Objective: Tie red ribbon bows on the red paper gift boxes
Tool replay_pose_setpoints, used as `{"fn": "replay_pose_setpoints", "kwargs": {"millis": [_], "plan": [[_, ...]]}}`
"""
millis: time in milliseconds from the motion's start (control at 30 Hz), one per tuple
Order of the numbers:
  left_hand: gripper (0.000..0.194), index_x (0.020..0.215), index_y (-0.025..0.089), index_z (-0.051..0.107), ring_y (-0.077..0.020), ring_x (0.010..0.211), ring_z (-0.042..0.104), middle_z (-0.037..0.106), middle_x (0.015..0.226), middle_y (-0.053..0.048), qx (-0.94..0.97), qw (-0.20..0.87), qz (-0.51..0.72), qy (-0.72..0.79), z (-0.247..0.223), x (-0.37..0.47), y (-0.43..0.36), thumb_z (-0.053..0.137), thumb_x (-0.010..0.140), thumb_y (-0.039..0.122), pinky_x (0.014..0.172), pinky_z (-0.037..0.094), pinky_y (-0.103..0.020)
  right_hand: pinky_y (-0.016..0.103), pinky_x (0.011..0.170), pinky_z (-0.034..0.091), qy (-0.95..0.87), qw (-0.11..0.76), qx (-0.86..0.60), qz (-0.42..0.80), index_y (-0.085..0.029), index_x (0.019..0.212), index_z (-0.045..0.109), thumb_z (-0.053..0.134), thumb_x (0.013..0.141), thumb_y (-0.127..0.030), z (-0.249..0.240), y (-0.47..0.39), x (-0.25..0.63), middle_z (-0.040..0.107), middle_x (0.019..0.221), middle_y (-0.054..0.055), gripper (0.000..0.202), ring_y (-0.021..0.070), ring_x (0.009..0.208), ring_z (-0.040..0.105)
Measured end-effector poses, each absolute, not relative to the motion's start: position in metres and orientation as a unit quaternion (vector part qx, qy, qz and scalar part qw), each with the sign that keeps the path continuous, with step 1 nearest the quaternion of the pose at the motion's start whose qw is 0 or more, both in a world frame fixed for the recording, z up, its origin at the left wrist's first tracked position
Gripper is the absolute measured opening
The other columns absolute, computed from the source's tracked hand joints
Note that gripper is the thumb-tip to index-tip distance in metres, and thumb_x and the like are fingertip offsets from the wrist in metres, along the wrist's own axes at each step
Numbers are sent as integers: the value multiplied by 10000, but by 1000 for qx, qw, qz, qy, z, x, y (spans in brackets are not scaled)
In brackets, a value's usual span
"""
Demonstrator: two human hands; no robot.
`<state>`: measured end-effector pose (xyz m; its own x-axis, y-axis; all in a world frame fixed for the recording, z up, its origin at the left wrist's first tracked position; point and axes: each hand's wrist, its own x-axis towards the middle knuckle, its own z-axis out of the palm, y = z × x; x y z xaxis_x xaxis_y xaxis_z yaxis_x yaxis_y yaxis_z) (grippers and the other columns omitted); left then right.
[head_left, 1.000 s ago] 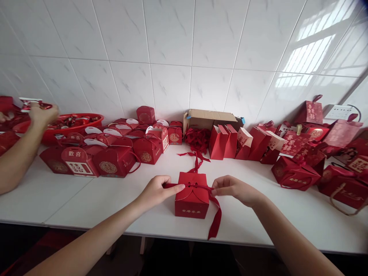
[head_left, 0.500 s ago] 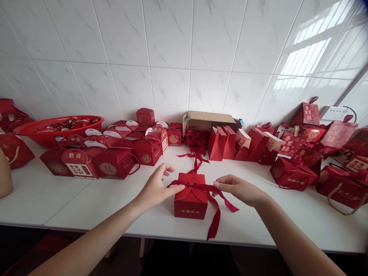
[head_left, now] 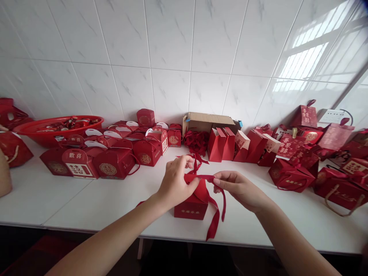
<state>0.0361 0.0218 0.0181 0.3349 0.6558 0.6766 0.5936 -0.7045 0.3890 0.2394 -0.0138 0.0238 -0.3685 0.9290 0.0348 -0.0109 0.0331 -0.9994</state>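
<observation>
A small red gift box (head_left: 190, 209) with gold characters on its front stands near the table's front edge. Red ribbon (head_left: 214, 218) runs over its top, with tails hanging down its right side. Above the box's left part, my left hand (head_left: 178, 180) is closed, thumb and fingers pinching the ribbon; it hides much of the lid. My right hand (head_left: 237, 188) pinches the same ribbon between thumb and fingertips, just right of the box, and the stretch between the hands is fairly taut. Another ribbon piece (head_left: 197, 163) rises behind the box.
On the white table (head_left: 115, 199), many red gift boxes (head_left: 112, 163) stand left. A red basin (head_left: 57, 130) holds small packets. A cardboard box (head_left: 211, 118) with ribbon and several open red bags (head_left: 217, 143) line the wall. More bags (head_left: 290, 174) crowd the right. Another person's arm (head_left: 4, 176) shows far left.
My left hand has moved right and up over the box top, now closed on the ribbon. My right hand stays near its place, still pinching ribbon, its loose end now hanging straighter.
</observation>
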Motion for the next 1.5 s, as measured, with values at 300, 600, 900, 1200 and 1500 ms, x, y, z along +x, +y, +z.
{"fn": "replay_pose_setpoints", "kwargs": {"millis": [300,600,900,1200,1500], "plan": [[322,987,213,421,-207,861,562,561,853,-27,799,48,451,395,21,35,22,587,711,224,838,399,-377,303,712,433,-683,421,-480,355,-189,1062,637,570,819,-437,7,-10,206,576,652,-8,354,152,650,529],[173,890,209,467,-179,895,534,540,897,-19,764,264,410,422,24,10,28,542,740,254,847,400,-322,267,664,413,-639,504,-474,336,-187,811,607,516,848,-411,-5,-6,182,592,790,25,244,144,686,501],[340,743,167,506,-128,675,489,511,722,21,659,515,298,459,-8,-5,46,611,730,490,636,386,-255,295,731,445,-652,505,-414,386,-199,832,554,467,880,-390,-11,-6,180,634,814,32,216,163,754,559],[219,712,177,599,-140,698,531,587,725,0,764,366,326,420,21,-16,37,651,731,389,650,410,-252,283,613,428,-599,513,-497,361,-188,760,573,511,789,-304,-6,-5,168,632,676,15,135,156,618,553],[162,812,234,698,-208,834,603,697,864,-26,871,301,215,323,78,-6,32,554,777,299,779,460,-313,268,607,429,-627,471,-504,364,-186,754,643,531,731,-218,-1,-2,172,662,702,19,119,160,641,581]]}}
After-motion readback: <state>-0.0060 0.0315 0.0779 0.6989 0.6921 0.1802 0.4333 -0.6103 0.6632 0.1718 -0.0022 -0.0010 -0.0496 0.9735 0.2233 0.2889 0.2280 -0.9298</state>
